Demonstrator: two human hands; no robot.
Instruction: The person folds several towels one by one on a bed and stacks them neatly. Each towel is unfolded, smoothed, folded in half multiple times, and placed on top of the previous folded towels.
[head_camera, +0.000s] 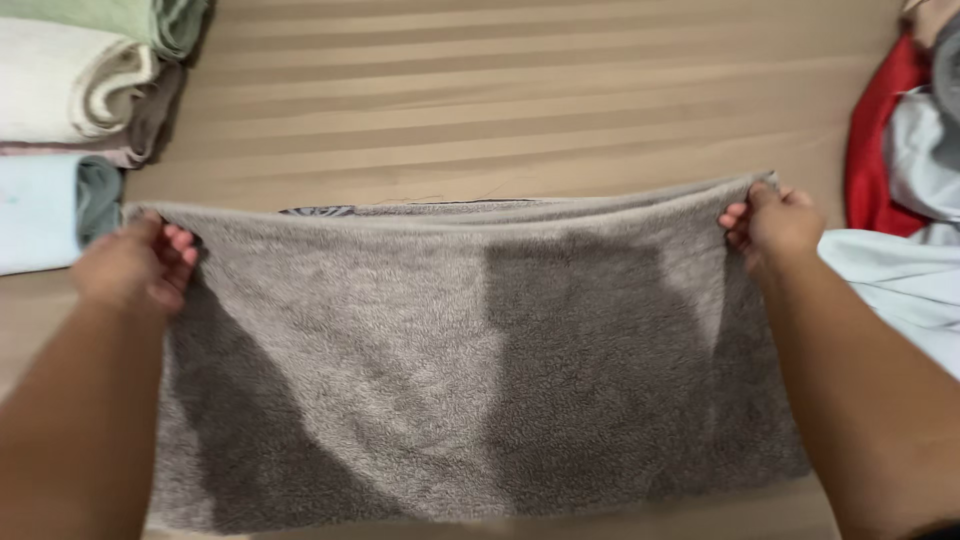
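On the tan striped bedsheet (520, 110), head view looking down:

- grey fleece towel (450, 370) lies flat and centred, folded at least double (layered edges show along the far side, a patterned strip peeks out near the left end).
- Long axis runs left-right across the view; the short sides are at the hands, the near edge sits close to the person.
- left hand (135, 265) is closed, pinching the far-left corner of the towel, fingers curled over the edge.
- right hand (775, 225) does the same at the far-right corner, fingertips pressed together on the fabric.
- Grips sit well apart at opposite corners, probably so the far edge stays taut and straight between them; the cloth looks smooth.
- folded towels (70, 90) are stacked top left (green, cream, brownish, pale blue), apart from the towel except the pale blue one, just beside the left hand.
- loose clothes (900, 150) are piled at right: red, grey, white, crumpled.
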